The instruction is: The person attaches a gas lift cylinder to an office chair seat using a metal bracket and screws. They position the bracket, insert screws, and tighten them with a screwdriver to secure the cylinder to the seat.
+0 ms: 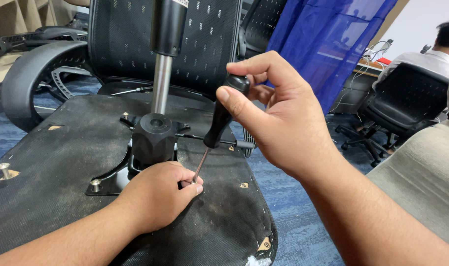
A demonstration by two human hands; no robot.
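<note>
Right hand (pixel 273 118) is coming in from the lower right, forearm slanting up toward the middle of the view, wrist cocked. Fingers and thumb are wrapping closed around the black handle of a screwdriver (pixel 219 120), thumb lying along the handle's side. The tool is tilting, handle up and to the right, thin metal shaft running down and left.

Left hand (pixel 158 194) is reaching in from the lower left, forearm low across the upturned chair seat underside (pixel 52 162). Fingers are curling shut at the screwdriver's tip, pinching around it; whatever sits under the tip is hidden by the fingers.

The tip is meeting the seat underside just right of the black metal mounting plate (pixel 111 180), below the black hub (pixel 154 138) that carries the gas cylinder (pixel 161 83).

A loose bolt (pixel 4 170) is standing near the seat's left edge; another bolt head (pixel 95 185) is sitting on the plate.

Behind, a blue cloth (pixel 328 44) is hanging at upper right. A person in a white shirt (pixel 426 61) is sitting in an office chair (pixel 407 103) beyond it.
</note>
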